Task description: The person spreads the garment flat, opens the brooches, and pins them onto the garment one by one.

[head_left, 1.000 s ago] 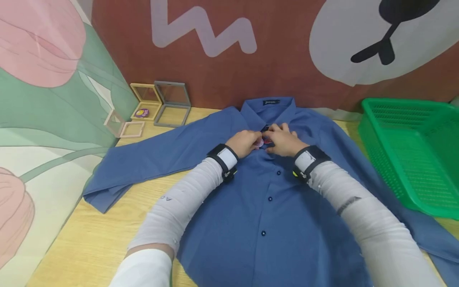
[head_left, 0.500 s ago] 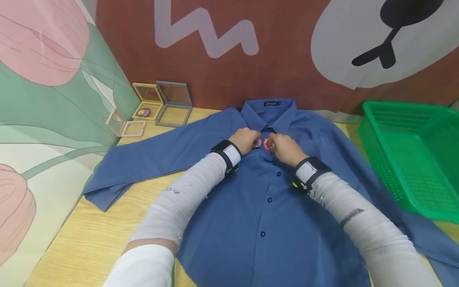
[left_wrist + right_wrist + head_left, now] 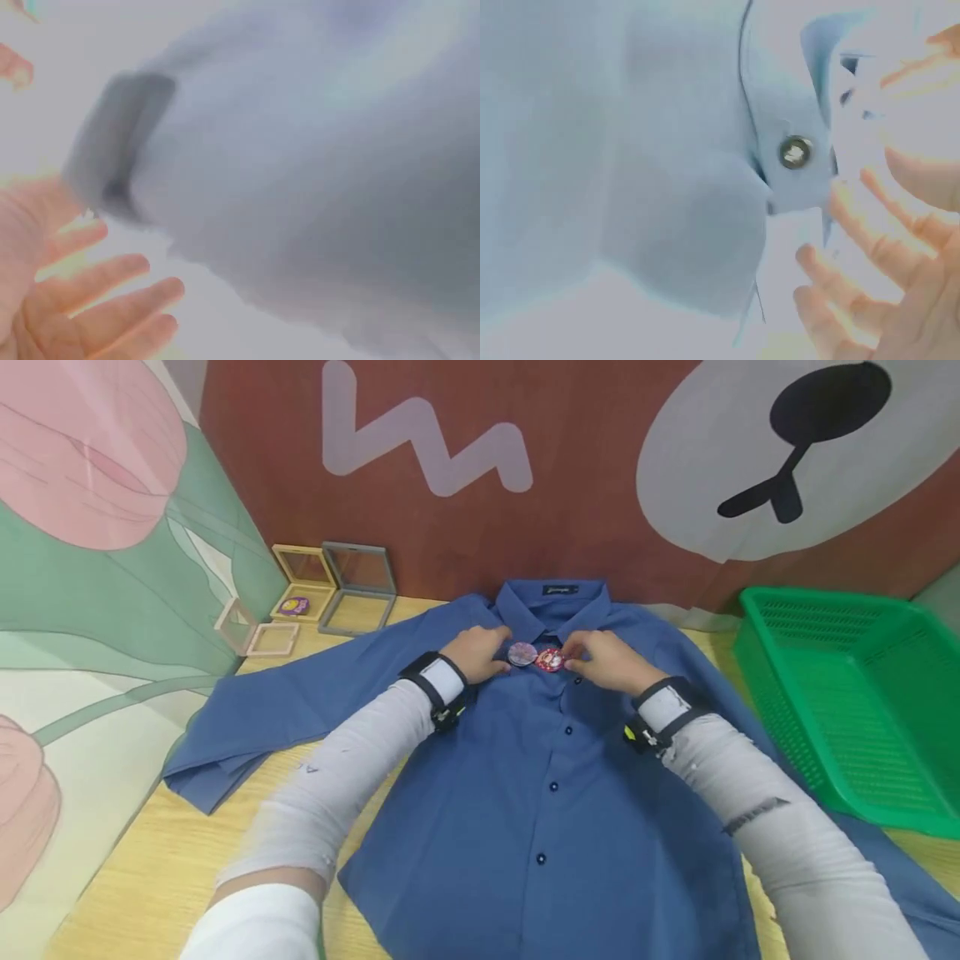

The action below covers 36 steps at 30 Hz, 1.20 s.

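Two round badges, one pinkish purple (image 3: 522, 653) and one red patterned (image 3: 550, 660), lie side by side on the blue shirt (image 3: 480, 810), just below its collar. My left hand (image 3: 477, 654) is at the purple badge's left, thumb and fingers apart beside the rim. At the red badge's right edge, my right hand (image 3: 606, 660) has thumb and fingertips near the rim. Both washed-out wrist views show extended fingers: the left hand (image 3: 82, 300) with fingers spread, the right hand (image 3: 900, 277) beside a shirt button (image 3: 795, 152).
Small open frames in yellow (image 3: 324, 602), grey (image 3: 358, 631) and pink (image 3: 272, 652) stand at the back left. A purple badge (image 3: 293, 606) lies in the yellow one. The green basket (image 3: 787, 727) stands at the right, on the wooden table (image 3: 150, 860).
Both hands have moved apart from the shirt's middle, left hand to the left, right hand to the right. The two badges, earlier largely covered by the fingers, now show fully side by side.
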Motion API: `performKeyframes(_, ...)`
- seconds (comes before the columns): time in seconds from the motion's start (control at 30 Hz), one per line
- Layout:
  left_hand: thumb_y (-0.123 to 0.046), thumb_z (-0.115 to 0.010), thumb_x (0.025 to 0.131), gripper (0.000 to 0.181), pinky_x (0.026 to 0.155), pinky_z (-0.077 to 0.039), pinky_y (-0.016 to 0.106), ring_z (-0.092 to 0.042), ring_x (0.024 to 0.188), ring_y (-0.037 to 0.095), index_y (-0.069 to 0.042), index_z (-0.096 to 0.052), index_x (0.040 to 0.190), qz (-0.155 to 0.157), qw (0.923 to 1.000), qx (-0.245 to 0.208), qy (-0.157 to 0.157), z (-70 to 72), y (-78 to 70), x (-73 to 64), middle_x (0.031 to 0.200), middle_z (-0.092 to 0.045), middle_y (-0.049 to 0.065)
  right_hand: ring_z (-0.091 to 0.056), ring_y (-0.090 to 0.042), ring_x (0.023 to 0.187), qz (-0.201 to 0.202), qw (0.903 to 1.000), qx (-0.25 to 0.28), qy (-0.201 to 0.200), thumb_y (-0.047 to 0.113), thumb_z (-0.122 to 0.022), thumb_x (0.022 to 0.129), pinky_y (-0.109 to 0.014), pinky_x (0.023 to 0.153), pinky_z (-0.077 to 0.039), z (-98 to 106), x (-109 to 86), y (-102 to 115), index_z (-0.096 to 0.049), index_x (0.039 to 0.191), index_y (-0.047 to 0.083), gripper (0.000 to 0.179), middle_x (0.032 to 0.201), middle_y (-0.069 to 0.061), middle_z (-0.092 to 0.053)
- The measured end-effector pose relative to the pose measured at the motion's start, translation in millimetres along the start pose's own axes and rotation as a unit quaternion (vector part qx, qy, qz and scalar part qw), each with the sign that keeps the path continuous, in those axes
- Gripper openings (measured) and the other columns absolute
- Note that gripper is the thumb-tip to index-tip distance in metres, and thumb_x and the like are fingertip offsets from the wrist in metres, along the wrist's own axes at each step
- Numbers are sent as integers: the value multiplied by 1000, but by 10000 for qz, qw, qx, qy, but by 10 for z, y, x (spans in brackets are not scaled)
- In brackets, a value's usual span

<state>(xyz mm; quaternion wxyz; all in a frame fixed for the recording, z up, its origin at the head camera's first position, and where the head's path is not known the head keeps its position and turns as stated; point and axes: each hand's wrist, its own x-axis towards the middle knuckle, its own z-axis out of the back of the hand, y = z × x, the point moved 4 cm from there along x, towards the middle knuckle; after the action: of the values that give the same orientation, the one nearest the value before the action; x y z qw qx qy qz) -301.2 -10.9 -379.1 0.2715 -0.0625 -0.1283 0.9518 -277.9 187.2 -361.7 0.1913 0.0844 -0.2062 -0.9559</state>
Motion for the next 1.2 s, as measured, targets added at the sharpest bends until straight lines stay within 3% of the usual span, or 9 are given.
performKeyframes(0.13,-36,-59,100,59,112,-42,44,-53,133,34,-6,-44,149,190,9978,14,629,-1,203,-268,145,-54,17,-61,-41,115,-567,9977,-370,-28,16,-58,100,-56,93,-49,45,-176,-121,-63,126,-2,32,124,-25,-64)
performKeyframes(0.27,-45,-52,101,69,120,-30,49,-32,147,42,-7,-32,155,455,9894,393,1319,-149,449,-469,161,-30,19,-51,-48,129,-997,9899,-795,616,22,-52,103,-60,104,-42,-110,-261,-217,-49,141,-8,48,139,-32,-53)
performKeyframes(0.33,-48,-53,100,74,120,-27,53,-22,148,48,-8,-26,157,661,9855,529,1473,-211,566,-541,163,-20,20,-40,-52,136,-1086,9841,-1005,986,24,-52,103,-61,111,-36,-209,-260,-235,-40,146,-11,57,146,-37,-42)
performKeyframes(0.43,-51,-55,99,82,120,-22,58,-13,148,53,-9,-18,159,921,9838,516,1450,-246,696,-622,165,-12,20,-29,-57,140,-1149,9768,-1256,1300,28,-56,101,-63,115,-29,-294,-218,-246,-29,149,-12,68,150,-43,-27)
performKeyframes(0.53,-53,-54,98,84,121,-20,59,-9,147,56,-10,-14,160,941,9845,562,1368,-249,785,-685,165,-8,21,-21,-61,141,-1245,9738,-1242,1444,30,-58,100,-65,116,-23,-297,-167,-262,-22,152,-11,76,153,-45,-16)
performKeyframes(0.87,-48,-56,98,85,117,-25,64,1,147,57,-13,-10,161,1024,9824,351,1520,-171,912,-881,167,-2,16,-3,-65,142,-1321,9713,-782,1816,30,-64,96,-71,116,-14,-185,-85,-308,-12,156,-5,87,158,-39,-1)
performKeyframes(1.07,-48,-53,100,81,120,-17,64,3,149,53,-16,-10,161,1232,9786,135,1643,-134,946,-829,168,-1,13,2,-62,144,-1279,9698,-663,1968,29,-69,94,-73,115,-10,-193,-107,-338,-9,157,-1,92,160,-36,3)
performKeyframes(1.2,-48,-52,100,80,120,-16,63,4,150,52,-16,-10,161,1209,9774,99,1733,-115,911,-736,168,0,12,5,-61,144,-1353,9697,-565,1955,29,-67,95,-74,114,-9,-223,-178,-403,-7,158,-1,92,160,-35,5)
